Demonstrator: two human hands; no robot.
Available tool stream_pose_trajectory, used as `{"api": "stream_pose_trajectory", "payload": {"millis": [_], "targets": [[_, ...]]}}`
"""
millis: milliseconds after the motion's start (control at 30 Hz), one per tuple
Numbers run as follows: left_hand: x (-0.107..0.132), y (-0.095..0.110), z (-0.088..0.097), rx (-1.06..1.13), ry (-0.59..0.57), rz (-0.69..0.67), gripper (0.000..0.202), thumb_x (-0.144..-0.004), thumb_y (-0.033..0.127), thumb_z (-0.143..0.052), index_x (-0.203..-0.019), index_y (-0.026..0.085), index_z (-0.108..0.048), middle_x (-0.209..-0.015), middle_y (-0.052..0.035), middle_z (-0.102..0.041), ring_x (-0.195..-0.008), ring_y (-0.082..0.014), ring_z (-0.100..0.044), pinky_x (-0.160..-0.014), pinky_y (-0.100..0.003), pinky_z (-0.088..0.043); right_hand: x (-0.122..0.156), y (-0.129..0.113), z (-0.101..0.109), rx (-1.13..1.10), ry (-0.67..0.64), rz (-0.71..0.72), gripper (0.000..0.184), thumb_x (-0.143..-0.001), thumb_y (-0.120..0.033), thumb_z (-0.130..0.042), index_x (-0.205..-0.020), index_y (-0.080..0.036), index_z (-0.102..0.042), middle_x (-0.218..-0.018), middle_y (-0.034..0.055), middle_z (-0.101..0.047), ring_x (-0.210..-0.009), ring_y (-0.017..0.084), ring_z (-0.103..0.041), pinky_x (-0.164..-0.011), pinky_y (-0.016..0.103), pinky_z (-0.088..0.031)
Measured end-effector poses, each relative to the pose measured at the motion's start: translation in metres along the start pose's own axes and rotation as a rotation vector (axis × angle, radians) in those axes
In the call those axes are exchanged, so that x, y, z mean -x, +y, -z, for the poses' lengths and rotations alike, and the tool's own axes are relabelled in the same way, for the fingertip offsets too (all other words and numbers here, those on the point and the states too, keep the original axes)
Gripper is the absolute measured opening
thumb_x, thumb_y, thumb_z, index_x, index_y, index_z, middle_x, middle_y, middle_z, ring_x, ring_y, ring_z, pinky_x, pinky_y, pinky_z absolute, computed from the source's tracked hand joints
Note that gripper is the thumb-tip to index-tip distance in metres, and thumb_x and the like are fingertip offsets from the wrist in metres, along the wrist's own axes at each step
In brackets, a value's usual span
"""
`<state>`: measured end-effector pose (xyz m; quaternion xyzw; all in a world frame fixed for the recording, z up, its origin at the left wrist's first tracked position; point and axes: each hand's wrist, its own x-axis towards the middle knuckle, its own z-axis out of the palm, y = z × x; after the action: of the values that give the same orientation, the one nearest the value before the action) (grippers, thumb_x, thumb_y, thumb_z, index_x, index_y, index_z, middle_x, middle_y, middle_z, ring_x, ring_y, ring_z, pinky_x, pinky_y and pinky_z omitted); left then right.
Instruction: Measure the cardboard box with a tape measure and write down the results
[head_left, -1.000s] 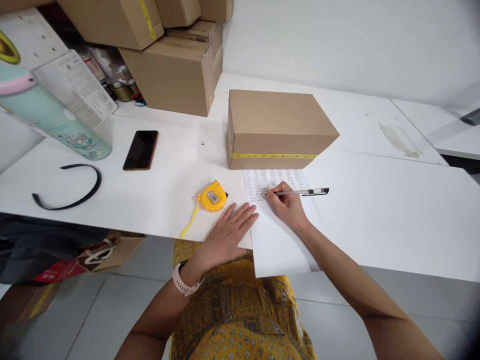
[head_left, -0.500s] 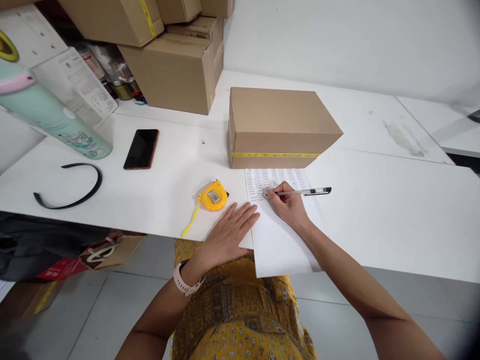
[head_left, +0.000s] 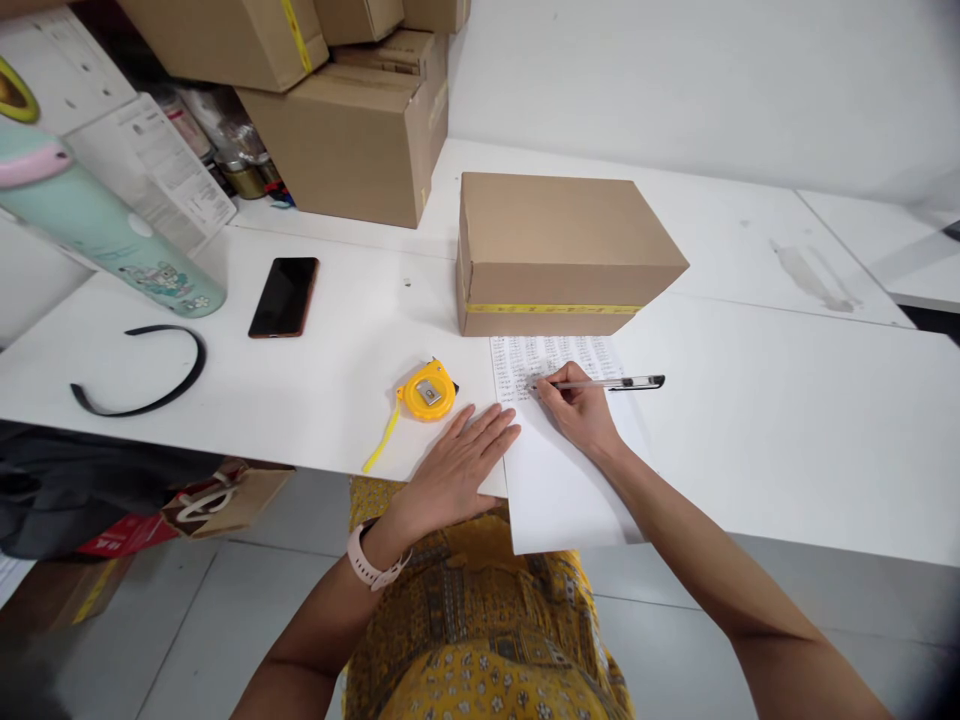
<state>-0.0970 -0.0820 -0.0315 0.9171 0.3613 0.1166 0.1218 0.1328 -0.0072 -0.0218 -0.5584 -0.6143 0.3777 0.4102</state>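
Observation:
My right hand grips a pen with a clear barrel and black cap end, its tip touching a sheet of paper. Rows of small handwriting cover the upper part of the sheet, and its lower end hangs past the table edge. Flat on the table at the sheet's left edge lies my left hand, fingers stretched out, with fingertips on the paper. Just beyond it is a yellow tape measure with a yellow strap. A closed cardboard box with yellow tape stands at the paper's top edge.
Left on the white table are a phone, a black headband and a mint-green bottle. Stacked cardboard boxes stand at the back left. A paper bag sits below the table's left side.
The hands, pen and paper hold almost the same places. The view has shifted very slightly.

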Motion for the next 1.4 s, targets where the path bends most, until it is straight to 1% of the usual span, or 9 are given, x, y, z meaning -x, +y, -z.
{"api": "stream_pose_trajectory", "payload": {"millis": [400, 600, 700, 867, 1000, 1100, 1167, 1300, 1400], "targets": [[0.0, -0.001, -0.001, -0.012, 0.0, 0.0, 0.087, -0.096, 0.064, -0.057, -0.161, 0.017, -0.023, -0.171, -0.0141, -0.028, -0.16, -0.0289, -0.019, -0.132, -0.052, -0.01, -0.001, 0.003, -0.001, -0.011, 0.011, 0.014, 0.029, -0.084, -0.043, -0.071, -0.073, -0.023, -0.055, -0.062, -0.0034, -0.05, -0.058, 0.013, -0.042, -0.056, 0.028, -0.036], [0.0, 0.0, -0.001, -0.001, -0.005, 0.004, 0.086, -0.095, 0.058, -0.062, -0.161, 0.017, -0.024, -0.171, -0.0138, -0.028, -0.161, -0.0278, -0.018, -0.133, -0.05, -0.01, 0.0, 0.004, 0.01, -0.035, 0.216, 0.063, 0.022, -0.089, -0.038, -0.066, -0.076, -0.023, -0.055, -0.069, -0.0023, -0.056, -0.062, 0.013, -0.051, -0.058, 0.027, -0.041], [0.0, -0.002, -0.002, 0.016, -0.009, 0.006, 0.087, -0.094, 0.055, -0.065, -0.161, 0.017, -0.025, -0.171, -0.0142, -0.028, -0.161, -0.028, -0.017, -0.133, -0.051, -0.011, 0.005, 0.008, 0.041, 0.134, 0.331, 0.112, 0.018, -0.094, -0.042, -0.06, -0.095, -0.023, -0.062, -0.083, 0.0018, -0.068, -0.072, 0.017, -0.062, -0.064, 0.029, -0.046], [0.0, -0.003, 0.001, 0.096, 0.041, -0.006, 0.086, -0.088, 0.056, -0.073, -0.156, 0.018, -0.037, -0.166, -0.0158, -0.038, -0.157, -0.0327, -0.029, -0.13, -0.058, -0.019, 0.026, 0.049, 0.127, 0.829, 0.416, 0.146, 0.03, -0.1, -0.033, -0.045, -0.114, -0.021, -0.068, -0.101, 0.011, -0.075, -0.093, 0.026, -0.066, -0.077, 0.037, -0.048], [0.01, 0.006, 0.021, 0.26, 0.285, -0.006, 0.059, -0.095, 0.042, -0.07, -0.147, 0.023, -0.049, -0.147, -0.0118, -0.062, -0.136, -0.027, -0.059, -0.118, -0.052, -0.045, 0.045, 0.077, 0.167, 1.112, 0.318, 0.031, 0.044, -0.092, -0.013, -0.042, -0.127, -0.018, -0.069, -0.113, 0.0203, -0.072, -0.11, 0.038, -0.06, -0.078, 0.045, -0.047], [0.018, 0.007, 0.043, 0.241, 0.599, 0.089, 0.042, -0.097, 0.022, -0.063, -0.139, 0.027, -0.056, -0.134, -0.007, -0.071, -0.127, -0.0226, -0.065, -0.108, -0.045, -0.053, 0.05, 0.078, 0.168, 1.021, 0.356, -0.063, 0.054, -0.089, -0.007, -0.042, -0.138, -0.019, -0.064, -0.118, 0.0216, -0.07, -0.115, 0.04, -0.059, -0.084, 0.049, -0.049], [0.02, -0.002, 0.052, 0.106, 0.71, 0.201, 0.041, -0.095, 0.018, -0.063, -0.135, 0.026, -0.059, -0.137, -0.0087, -0.068, -0.134, -0.0264, -0.059, -0.112, -0.05, -0.049, 0.05, 0.076, 0.163, 0.957, 0.41, -0.091, 0.06, -0.089, -0.006, -0.042, -0.144, -0.019, -0.06, -0.118, 0.0202, -0.07, -0.117, 0.04, -0.059, -0.088, 0.05, -0.05], [0.016, -0.034, 0.049, -0.034, 0.56, 0.496, 0.059, -0.085, 0.031, -0.077, -0.138, 0.019, -0.056, -0.155, -0.0187, -0.051, -0.145, -0.04, -0.044, -0.116, -0.062, -0.041, 0.046, 0.081, 0.162, 0.924, 0.454, -0.085, 0.059, -0.089, -0.008, -0.038, -0.144, -0.018, -0.059, -0.117, 0.0185, -0.073, -0.115, 0.038, -0.06, -0.085, 0.048, -0.05], [0.012, -0.049, 0.038, 0.057, 0.431, 0.607, 0.068, -0.081, 0.033, -0.078, -0.142, 0.019, -0.052, -0.143, -0.0188, -0.06, -0.135, -0.0393, -0.054, -0.112, -0.06, -0.045, 0.046, 0.084, 0.164, 0.897, 0.598, 0.022, 0.05, -0.091, -0.013, -0.04, -0.135, -0.018, -0.064, -0.113, 0.018, -0.073, -0.108, 0.035, -0.063, -0.083, 0.047, -0.05]]}}
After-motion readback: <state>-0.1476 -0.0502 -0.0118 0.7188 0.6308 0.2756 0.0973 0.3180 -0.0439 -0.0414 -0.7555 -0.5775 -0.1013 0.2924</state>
